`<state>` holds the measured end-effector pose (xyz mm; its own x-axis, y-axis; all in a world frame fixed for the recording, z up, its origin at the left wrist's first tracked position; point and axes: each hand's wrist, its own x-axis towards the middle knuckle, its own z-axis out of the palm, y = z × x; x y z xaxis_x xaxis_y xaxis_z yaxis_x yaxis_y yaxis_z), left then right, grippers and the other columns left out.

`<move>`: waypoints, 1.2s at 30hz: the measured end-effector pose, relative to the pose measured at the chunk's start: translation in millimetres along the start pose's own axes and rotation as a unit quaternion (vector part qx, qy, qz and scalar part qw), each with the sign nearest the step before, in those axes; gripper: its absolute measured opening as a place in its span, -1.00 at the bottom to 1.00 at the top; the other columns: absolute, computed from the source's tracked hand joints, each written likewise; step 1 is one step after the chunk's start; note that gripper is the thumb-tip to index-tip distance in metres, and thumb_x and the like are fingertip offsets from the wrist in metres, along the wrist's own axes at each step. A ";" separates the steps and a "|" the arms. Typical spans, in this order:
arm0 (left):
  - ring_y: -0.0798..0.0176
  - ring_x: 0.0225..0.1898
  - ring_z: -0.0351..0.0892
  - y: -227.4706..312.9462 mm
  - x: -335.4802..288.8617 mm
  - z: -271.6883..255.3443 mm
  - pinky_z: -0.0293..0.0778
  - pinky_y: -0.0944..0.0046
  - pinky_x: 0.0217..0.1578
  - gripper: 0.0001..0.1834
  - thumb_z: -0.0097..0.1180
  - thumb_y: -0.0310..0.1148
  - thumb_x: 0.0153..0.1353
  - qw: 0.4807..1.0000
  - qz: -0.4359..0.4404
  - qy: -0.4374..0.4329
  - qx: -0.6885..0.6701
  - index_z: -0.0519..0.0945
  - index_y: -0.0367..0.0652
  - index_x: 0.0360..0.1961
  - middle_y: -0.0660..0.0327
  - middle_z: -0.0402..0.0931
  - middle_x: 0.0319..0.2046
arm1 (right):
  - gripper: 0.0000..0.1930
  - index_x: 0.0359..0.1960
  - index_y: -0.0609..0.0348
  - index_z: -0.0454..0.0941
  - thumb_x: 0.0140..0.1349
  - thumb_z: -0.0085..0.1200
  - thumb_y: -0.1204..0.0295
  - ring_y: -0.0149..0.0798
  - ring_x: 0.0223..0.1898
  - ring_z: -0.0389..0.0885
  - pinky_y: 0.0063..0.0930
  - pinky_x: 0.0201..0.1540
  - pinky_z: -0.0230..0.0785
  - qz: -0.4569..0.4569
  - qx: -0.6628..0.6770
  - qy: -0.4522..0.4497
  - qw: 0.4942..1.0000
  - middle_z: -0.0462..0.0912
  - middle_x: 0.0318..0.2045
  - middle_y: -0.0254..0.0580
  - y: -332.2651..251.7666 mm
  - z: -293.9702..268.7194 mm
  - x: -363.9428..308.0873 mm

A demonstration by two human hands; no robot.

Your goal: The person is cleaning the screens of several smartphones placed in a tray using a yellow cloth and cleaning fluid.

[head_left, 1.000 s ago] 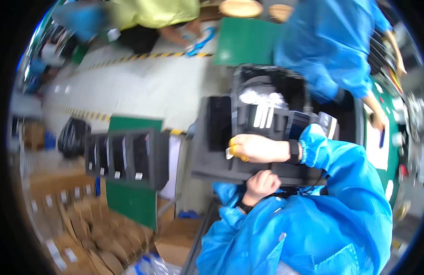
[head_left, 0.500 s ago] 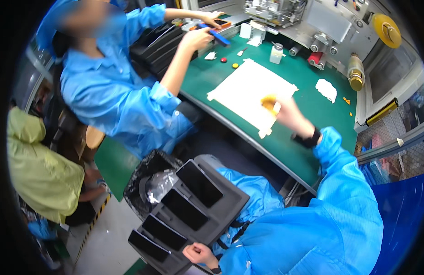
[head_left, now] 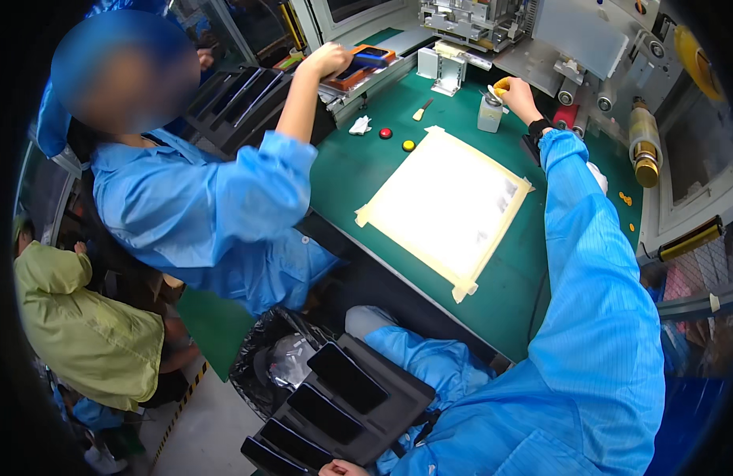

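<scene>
My right hand (head_left: 521,100) reaches to the far side of the bench, yellow covers on its fingertips. Pinched in it is a small white piece (head_left: 494,93), held at the top of a squat clear bottle (head_left: 489,119) with a metallic cap. Whether the piece touches the cap cannot be made out. At the bottom edge my left hand (head_left: 342,468) is curled beside a dark foam tray (head_left: 414,393) on my lap, partly cut off. Whatever it may grip is hidden. Several black-screened phones (head_left: 349,377) sit in the tray's slots.
A bright white sheet (head_left: 445,202), taped round its edges, lies on the green bench (head_left: 501,309). A red button-like disc (head_left: 385,133), a yellow one (head_left: 409,146) and a small brush (head_left: 422,109) lie beyond. A co-worker (head_left: 200,206) works at left; a lined bin (head_left: 259,349) stands below.
My right hand has gone from over the white sheet to the bottle, farther away. The view has shifted, leaving my left hand lower in it. The co-worker's hands have moved over the orange fixture.
</scene>
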<state>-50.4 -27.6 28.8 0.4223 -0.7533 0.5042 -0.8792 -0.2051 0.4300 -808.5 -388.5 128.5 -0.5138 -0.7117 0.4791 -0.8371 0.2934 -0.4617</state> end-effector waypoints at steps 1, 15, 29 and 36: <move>0.03 -0.50 0.33 3.2 3.5 4.7 0.34 0.13 -0.41 -0.83 0.06 -0.58 0.19 1.000 0.004 -0.008 0.001 0.39 -0.22 -0.53 0.09 0.29 -0.56 | -0.80 -0.29 0.22 0.72 0.05 0.21 0.44 -0.01 -0.30 0.68 -0.26 -0.15 0.50 0.000 0.003 -0.002 1.000 0.71 -0.33 0.06 2.6 4.6 2.7; 0.14 -0.52 0.21 45.3 12.7 -2.7 0.15 0.20 -0.53 -0.82 0.01 -0.60 0.10 0.998 0.025 0.013 -0.052 0.27 -0.25 -0.54 0.15 0.19 -0.52 | -0.82 -0.29 0.21 0.71 0.06 0.18 0.48 -0.07 -0.29 0.70 -0.31 -0.16 0.49 -0.028 0.001 0.023 0.999 0.71 -0.33 0.04 -7.0 -3.7 0.0; 0.22 -0.60 0.33 -21.8 -1.6 -9.7 0.23 0.30 -0.63 -0.92 0.12 -0.59 0.05 0.978 0.023 -0.034 -0.203 0.48 -0.23 -0.51 0.12 0.39 -0.45 | -0.67 0.11 0.36 0.41 0.36 -0.01 0.46 -0.32 0.04 0.51 -0.47 0.14 0.35 0.083 0.617 -0.487 0.613 0.51 0.07 -0.10 -326.6 -65.8 -278.9; 0.15 -0.50 0.54 -44.0 -13.9 -4.9 0.49 0.21 -0.54 -0.90 0.23 -0.51 -0.01 0.969 0.009 -0.042 -0.244 0.52 -0.15 -0.52 0.17 0.50 -0.42 | -0.81 -0.04 0.13 0.47 0.34 0.07 0.43 -0.45 -0.13 0.58 -0.53 -0.04 0.45 0.078 0.572 -0.684 0.446 0.58 -0.16 -0.33 -465.5 -26.7 -383.2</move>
<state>-16.6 -5.0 6.5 0.3704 -0.8064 0.4610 -0.6690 0.1127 0.7347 -227.0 -235.3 179.8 0.7023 -0.6920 -0.1672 0.2345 0.4466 -0.8635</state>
